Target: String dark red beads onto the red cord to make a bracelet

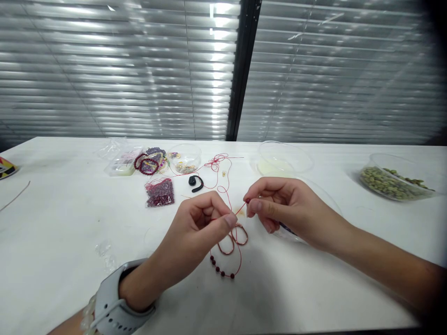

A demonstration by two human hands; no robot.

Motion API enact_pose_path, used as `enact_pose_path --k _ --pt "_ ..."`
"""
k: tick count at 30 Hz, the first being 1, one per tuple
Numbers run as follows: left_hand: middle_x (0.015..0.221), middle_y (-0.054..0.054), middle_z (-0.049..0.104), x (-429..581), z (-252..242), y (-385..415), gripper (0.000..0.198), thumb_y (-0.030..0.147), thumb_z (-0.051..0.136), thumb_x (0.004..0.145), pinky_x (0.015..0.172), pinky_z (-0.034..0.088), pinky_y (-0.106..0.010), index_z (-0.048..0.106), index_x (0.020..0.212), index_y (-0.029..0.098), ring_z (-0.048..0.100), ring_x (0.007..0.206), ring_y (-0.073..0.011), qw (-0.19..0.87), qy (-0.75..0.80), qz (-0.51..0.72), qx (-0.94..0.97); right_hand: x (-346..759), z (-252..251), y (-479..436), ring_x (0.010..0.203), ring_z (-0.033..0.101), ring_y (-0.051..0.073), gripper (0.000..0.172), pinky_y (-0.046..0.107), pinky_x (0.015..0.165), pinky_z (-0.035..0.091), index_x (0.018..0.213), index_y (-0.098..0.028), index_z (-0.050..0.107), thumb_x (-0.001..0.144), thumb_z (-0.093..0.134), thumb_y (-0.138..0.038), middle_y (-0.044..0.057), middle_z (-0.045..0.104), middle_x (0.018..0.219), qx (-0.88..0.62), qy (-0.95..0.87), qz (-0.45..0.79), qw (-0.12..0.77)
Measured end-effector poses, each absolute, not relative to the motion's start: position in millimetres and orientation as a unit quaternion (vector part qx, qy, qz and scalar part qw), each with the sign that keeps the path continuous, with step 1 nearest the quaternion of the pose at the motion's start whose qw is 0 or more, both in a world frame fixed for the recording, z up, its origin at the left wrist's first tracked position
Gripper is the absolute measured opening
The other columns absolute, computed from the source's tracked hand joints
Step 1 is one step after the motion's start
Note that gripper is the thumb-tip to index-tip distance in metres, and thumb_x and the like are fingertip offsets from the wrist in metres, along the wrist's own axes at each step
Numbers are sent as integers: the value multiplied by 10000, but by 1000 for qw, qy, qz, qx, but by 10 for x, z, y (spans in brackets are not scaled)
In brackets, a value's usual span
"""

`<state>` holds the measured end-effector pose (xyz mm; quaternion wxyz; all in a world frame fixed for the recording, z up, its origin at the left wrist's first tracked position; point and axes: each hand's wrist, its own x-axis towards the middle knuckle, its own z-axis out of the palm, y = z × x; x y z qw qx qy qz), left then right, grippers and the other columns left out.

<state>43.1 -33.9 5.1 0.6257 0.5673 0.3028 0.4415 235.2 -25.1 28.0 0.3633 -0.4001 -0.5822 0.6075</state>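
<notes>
My left hand [204, 232] pinches a thin red cord [240, 208] between thumb and forefinger. Close to its right, my right hand [282, 202] grips a dark red bead [248, 201] at its fingertips, at the end of the short taut stretch of cord. Below the hands the cord hangs in a loop carrying several dark red beads [222, 273]. Behind that loop lie scissors with copper-coloured handles [240, 234], their blades hidden. The cord's tangled slack [216, 161] runs back over the white table.
A bag of dark red beads [159, 192] and a black earpiece [196, 183] lie left of centre. Behind them are beaded bracelets [148, 164] and a clear dish of small parts [186, 166]. At right stands a clear container of green pods [387, 181]. Blinds [122, 70] rise behind the table.
</notes>
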Motion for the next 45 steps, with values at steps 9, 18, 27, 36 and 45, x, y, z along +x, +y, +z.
enact_pose_path --k 9,18,27,36,45 --pt "517 60 489 438 46 -335 204 268 631 795 436 320 -179 528 644 177 396 464 -64 611 330 435 573 2353 282 -262 495 534 43 40 172 461 391 806 -223 665 775 686 -212 -43 644 679 -397 -585 611 356" --pt "454 93 360 437 32 -306 198 252 604 814 438 296 -176 519 651 180 338 433 -55 607 360 439 556 2345 290 -272 503 544 72 74 196 470 412 783 -210 659 736 715 -223 -38 613 612 -420 -593 593 347" --pt "487 81 395 443 45 -318 190 272 618 806 449 316 -183 534 664 177 365 452 -59 624 351 413 562 2327 311 -301 510 538 63 79 175 481 419 763 -220 661 724 717 -179 -54 590 560 -422 -592 590 350" --pt "601 25 550 439 73 -335 192 265 607 818 522 352 -209 536 666 172 458 556 -86 648 326 376 577 2320 300 -295 520 531 59 84 170 491 405 776 -224 652 737 707 -173 -59 572 540 -421 -597 590 344" --pt "570 41 482 428 79 -335 188 275 610 820 517 376 -196 545 675 174 439 538 -81 655 324 373 571 2336 321 -332 532 446 88 169 237 477 334 788 -199 625 739 707 -339 -22 514 605 -453 -633 548 308"
